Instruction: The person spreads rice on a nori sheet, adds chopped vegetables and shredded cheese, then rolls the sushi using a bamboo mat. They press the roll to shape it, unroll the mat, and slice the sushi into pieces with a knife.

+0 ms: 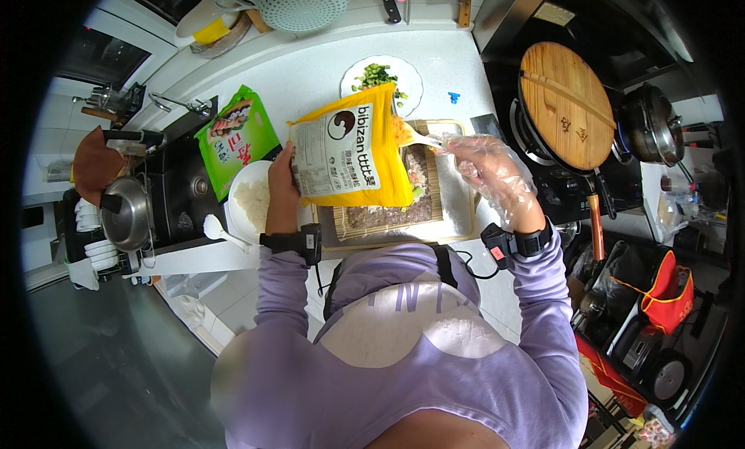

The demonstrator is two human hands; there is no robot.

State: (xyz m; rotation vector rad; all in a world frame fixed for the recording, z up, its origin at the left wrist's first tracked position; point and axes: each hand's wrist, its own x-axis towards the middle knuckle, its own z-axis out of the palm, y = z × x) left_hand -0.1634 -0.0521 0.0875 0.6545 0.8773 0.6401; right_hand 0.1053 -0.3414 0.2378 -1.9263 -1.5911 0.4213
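Observation:
My left hand (283, 187) grips a yellow bibizan food bag (390, 158) by its left side, tilted over the tray. In a clear plastic glove, my right hand (486, 166) holds a white spoon (419, 137) whose bowl, with orange-yellow food on it, is at the bag's right edge. Beneath the bag, a seaweed sheet (381, 217) topped with rice and chopped pieces lies on a bamboo mat (436, 198) in a shallow tray (460, 216). The bag hides part of them. Behind it stands a white plate (413, 79) with chopped green vegetables (375, 76).
At the left are a green package (236, 137), a rice bowl (247, 201), a white rice paddle (218, 229) and the sink (180, 187). A wooden-lidded pan (567, 105) sits on the stove at the right. A small blue object (453, 97) lies behind the tray.

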